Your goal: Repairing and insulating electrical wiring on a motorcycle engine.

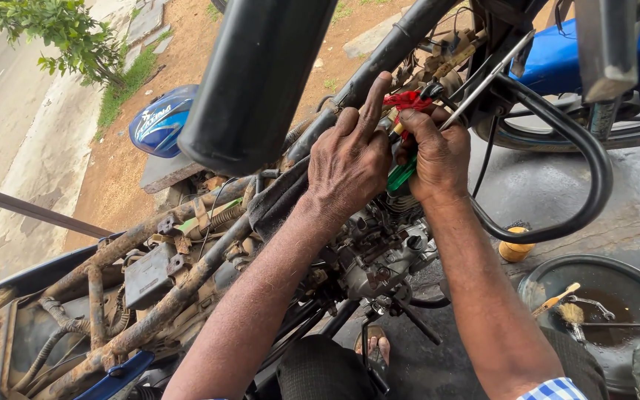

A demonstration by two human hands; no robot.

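Note:
A stripped motorcycle with a rusty bare frame [150, 311] and exposed engine [379, 259] fills the view. My left hand [350, 159] rests on the frame's top tube, index finger stretched up along it toward a red bundle of wires [407, 100]. My right hand [438, 152] grips a green-handled screwdriver [401, 176], its tip hidden up by the red wires. A black seat or tank piece [253, 74] looms just left of both hands.
A curved black crash guard bar [594, 170] loops right of my hands. A dark round pan [601, 296] with a brush and tools sits on the ground at lower right, a yellow tin [514, 248] beside it. A blue helmet [161, 122] lies on the dirt.

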